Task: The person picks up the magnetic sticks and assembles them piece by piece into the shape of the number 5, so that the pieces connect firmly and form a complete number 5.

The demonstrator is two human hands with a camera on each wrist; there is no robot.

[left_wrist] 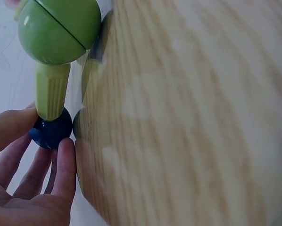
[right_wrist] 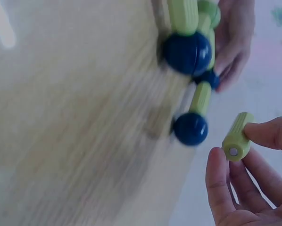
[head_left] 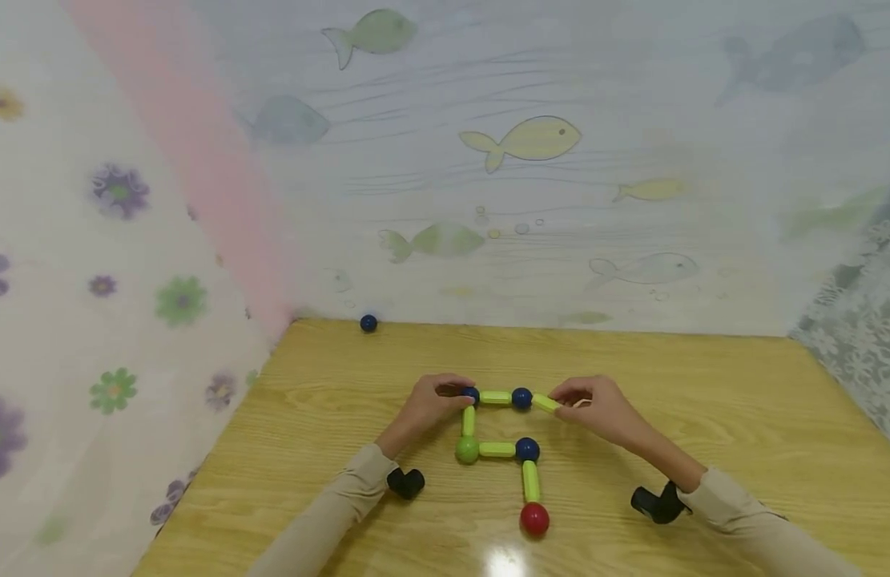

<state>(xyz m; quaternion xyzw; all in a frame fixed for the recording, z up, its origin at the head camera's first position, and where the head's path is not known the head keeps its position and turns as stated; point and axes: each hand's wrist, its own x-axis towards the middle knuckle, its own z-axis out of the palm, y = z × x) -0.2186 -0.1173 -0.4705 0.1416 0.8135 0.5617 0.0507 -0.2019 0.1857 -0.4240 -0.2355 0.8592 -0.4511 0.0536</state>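
Observation:
Thumb and fingers of my left hand (head_left: 436, 401) grip a dark blue ball (left_wrist: 51, 132) at the back left corner of a chain of balls and yellow-green magnetic rods lying on the table. From that ball, one rod (head_left: 496, 397) runs right to a second blue ball (head_left: 521, 398). Another rod (left_wrist: 51, 92) leads toward me to a green ball (head_left: 467, 449); beyond it come a rod, a blue ball (head_left: 527, 449), a rod and a red ball (head_left: 534, 519). My right hand (head_left: 596, 409) pinches a loose rod (right_wrist: 237, 136), its metal-tipped end showing, close to the second blue ball.
A lone blue ball (head_left: 368, 323) sits at the back left edge of the wooden table (head_left: 271, 449). Fish-patterned cloth (head_left: 416, 184) hangs behind the table, with flowered cloth (head_left: 142, 264) on the left. Black wrist devices (head_left: 657, 503) stick out near both sleeves.

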